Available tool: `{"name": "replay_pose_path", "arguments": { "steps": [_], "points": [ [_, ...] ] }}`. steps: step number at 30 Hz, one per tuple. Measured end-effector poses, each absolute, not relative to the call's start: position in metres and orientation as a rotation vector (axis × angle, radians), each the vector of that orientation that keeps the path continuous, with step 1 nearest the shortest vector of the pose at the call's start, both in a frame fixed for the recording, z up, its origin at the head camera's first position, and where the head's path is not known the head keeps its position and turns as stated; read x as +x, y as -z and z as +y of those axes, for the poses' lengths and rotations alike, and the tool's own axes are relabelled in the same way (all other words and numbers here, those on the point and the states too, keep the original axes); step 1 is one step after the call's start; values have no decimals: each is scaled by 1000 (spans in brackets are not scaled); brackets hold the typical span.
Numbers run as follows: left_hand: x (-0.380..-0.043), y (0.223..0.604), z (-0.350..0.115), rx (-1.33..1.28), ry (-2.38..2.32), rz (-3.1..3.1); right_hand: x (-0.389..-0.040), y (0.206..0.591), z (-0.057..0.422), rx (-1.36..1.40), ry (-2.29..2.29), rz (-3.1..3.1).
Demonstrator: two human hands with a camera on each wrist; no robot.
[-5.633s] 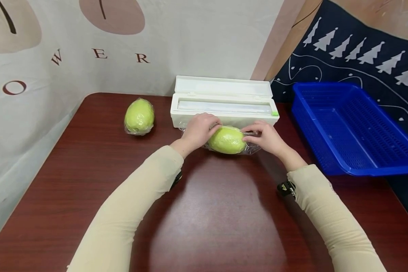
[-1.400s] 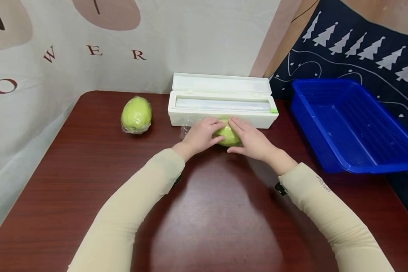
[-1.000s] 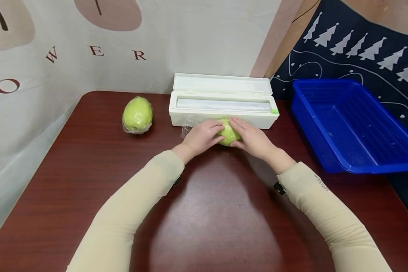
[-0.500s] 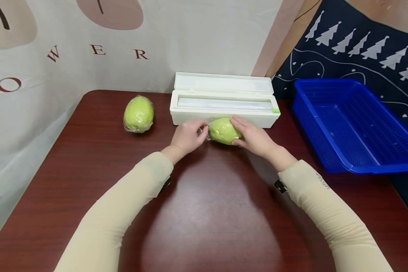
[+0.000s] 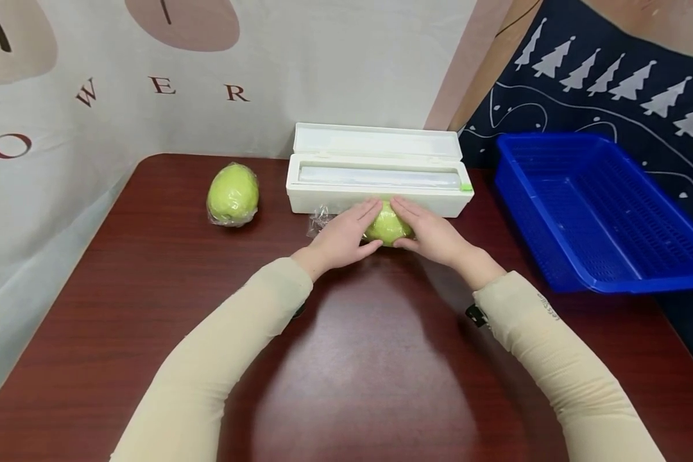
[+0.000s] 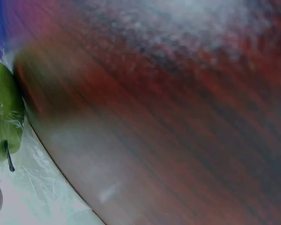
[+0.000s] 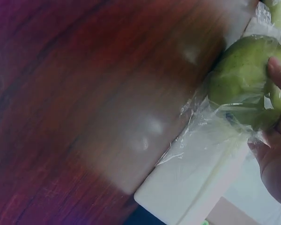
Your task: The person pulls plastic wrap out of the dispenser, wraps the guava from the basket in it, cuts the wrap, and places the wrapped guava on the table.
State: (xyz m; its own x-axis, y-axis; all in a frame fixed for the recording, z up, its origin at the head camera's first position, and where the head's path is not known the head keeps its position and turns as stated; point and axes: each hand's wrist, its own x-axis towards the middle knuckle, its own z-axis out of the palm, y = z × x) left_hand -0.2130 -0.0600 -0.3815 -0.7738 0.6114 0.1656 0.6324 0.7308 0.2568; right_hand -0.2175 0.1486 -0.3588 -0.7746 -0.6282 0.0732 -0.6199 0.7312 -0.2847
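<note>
A green pear (image 5: 386, 226) in clear plastic wrap lies near the table's back, against the front of the white wrap dispenser (image 5: 381, 204). My left hand (image 5: 343, 236) holds its left end, fingers over the top and thumb in front. On the right end my right hand (image 5: 433, 236) holds it the same way. In the right wrist view the pear (image 7: 246, 77) sits between thumb and fingers, with loose film (image 7: 192, 136) spreading from its end. The left wrist view shows a dark stem (image 6: 8, 157) under the film. Crumpled film (image 5: 319, 221) sticks out beside my left hand.
Another wrapped pear (image 5: 233, 194) stands at the back left of the brown table (image 5: 138, 308). The dispenser's lid (image 5: 378, 141) is raised, with a film roll inside. A blue plastic basket (image 5: 600, 282) is at the right, beside a dark tree-print cloth.
My left hand has pulled back to the pear's left end, pinched the film there, then returned over the pear. My right hand went from pinching film to holding the right end.
</note>
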Motion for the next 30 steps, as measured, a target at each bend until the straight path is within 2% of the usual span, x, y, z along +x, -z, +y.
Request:
{"name": "replay_pose_path", "arguments": {
  "steps": [10,30],
  "points": [
    [-211,380,-55,-817,603,-2856,-221,358,179,-799,834,3018],
    [-217,375,-50,-659,768,-2925,-225,360,188,-568,879,3145]
  ]
}}
